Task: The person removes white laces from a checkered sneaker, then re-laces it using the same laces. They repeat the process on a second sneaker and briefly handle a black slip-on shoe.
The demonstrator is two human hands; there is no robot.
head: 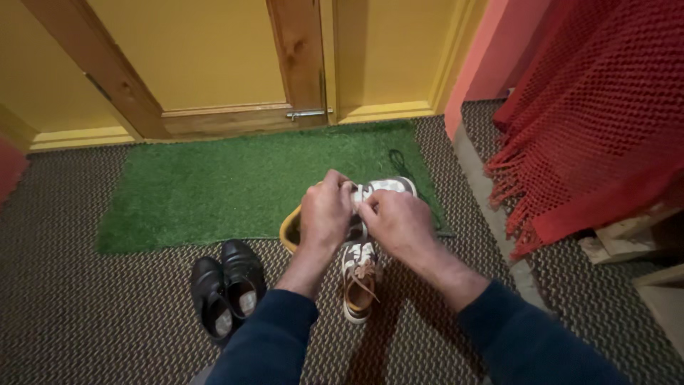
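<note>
Dark blue sleeves (267, 335), left hand (325, 212) and right hand (399, 221) both clamped on a white sneaker (381, 188), toe up-right.

No packages, labels, signs or screens are visible in the head view.
</note>
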